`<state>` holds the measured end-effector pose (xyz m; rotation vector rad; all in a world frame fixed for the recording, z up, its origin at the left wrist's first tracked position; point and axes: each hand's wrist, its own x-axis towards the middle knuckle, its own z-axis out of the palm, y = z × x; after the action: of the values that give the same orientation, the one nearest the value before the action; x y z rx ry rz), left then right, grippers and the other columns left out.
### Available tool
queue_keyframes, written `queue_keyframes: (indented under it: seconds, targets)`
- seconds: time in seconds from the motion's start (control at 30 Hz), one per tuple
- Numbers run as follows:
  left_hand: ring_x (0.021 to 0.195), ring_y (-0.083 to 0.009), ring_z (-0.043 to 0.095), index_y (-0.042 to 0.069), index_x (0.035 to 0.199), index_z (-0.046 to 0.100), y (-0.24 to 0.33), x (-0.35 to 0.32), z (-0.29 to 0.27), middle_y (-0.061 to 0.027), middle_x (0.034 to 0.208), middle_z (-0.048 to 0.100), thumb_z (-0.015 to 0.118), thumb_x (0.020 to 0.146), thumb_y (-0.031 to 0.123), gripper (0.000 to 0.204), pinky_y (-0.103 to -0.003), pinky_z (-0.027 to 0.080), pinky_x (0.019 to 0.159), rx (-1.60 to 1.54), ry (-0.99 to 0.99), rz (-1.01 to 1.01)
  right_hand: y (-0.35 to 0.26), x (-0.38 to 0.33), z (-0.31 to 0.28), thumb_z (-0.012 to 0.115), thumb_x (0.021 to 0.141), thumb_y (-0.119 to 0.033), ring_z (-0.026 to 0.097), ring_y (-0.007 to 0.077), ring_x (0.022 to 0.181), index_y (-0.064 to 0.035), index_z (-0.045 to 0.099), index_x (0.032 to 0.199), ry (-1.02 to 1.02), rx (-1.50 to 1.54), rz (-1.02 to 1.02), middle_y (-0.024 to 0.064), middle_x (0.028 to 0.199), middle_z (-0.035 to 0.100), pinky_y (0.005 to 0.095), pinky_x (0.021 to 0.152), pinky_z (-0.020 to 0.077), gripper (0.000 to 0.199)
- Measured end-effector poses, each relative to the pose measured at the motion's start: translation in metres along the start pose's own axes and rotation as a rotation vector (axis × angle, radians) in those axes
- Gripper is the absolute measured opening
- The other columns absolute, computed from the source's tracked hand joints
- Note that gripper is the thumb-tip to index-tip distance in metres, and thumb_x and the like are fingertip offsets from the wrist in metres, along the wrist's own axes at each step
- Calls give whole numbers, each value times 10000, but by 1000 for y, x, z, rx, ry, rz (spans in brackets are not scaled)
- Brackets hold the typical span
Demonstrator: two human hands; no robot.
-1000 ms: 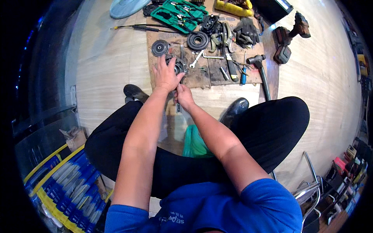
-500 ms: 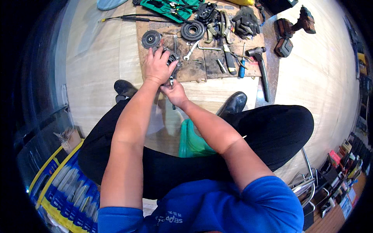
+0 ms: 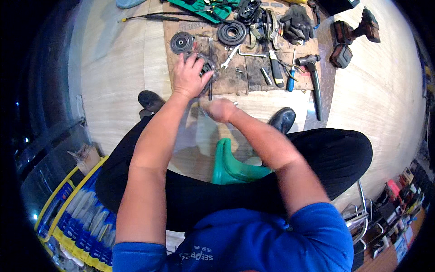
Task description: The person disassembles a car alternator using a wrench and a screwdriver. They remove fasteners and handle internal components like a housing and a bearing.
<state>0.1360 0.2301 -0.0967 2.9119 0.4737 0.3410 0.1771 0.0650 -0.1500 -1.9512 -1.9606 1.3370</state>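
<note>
My left hand (image 3: 188, 78) is closed over a round dark metal part (image 3: 206, 68), its fingers spread across the top and the thumb along the right side. Much of that part is hidden under the palm. Beside it runs a long thin dark bar (image 3: 210, 93), lying roughly straight toward me. My right hand (image 3: 219, 110) is a blurred fist just nearer to me, apart from the metal part. A small pale end (image 3: 235, 103) shows beside the fist, but what it holds is unclear. Behind my left hand lies a grooved black pulley (image 3: 181, 42).
Cardboard (image 3: 222, 84) carries a ring-shaped pulley (image 3: 231, 33), a wrench (image 3: 230, 56), a utility knife (image 3: 276, 68), a blue screwdriver (image 3: 291, 79), a puller (image 3: 271, 29) and gloves (image 3: 297, 25). A hammer (image 3: 313, 84) and cordless drill (image 3: 364, 27) lie right. A green stool (image 3: 235, 172) is between my legs.
My right hand has pulled away from the metal part, moving right and toward me. My left hand stays on the part. The view has shifted slightly.
</note>
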Motion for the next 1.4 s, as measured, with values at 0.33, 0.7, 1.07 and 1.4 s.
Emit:
queue_keyframes:
  seconds: [0.33, 0.7, 1.07, 1.4]
  targets:
    - [1221, -464, 482, 96, 1100, 658, 5, -3, -6, -150, 1288, 567, 742, 790, 448, 477, -540, 388, 1046, 42, -49, 0, -9, -44, 10, 582, 928, -363, 662, 425, 874, -70, 641, 1070, 290, 358, 143, 228, 920, 692, 517, 806, 517, 331]
    - [1267, -469, 418, 73, 1174, 620, 21, 5, -3, -172, 1345, 504, 678, 849, 499, 539, -579, 358, 1055, 12, -134, -341, -58, -79, -2, 644, 910, -295, 638, 453, 816, 33, 654, 852, 854, 622, 380, 284, 821, 644, 493, 752, 504, 333]
    - [1083, -396, 615, 39, 1255, 587, 8, 64, -219, -223, 1161, 652, 665, 887, 386, 511, -460, 500, 913, -47, -445, -62, -70, -105, -20, 684, 870, -296, 644, 446, 816, 20, 695, 887, 972, 521, 418, 276, 831, 657, 490, 742, 506, 317]
    - [1181, -358, 571, 27, 1332, 533, 79, 26, -333, -198, 1254, 609, 678, 887, 297, 540, -432, 464, 1005, -231, -421, -32, -92, -166, -129, 690, 877, -249, 660, 403, 750, -22, 705, 951, 606, 299, 298, 233, 813, 671, 447, 660, 505, 239]
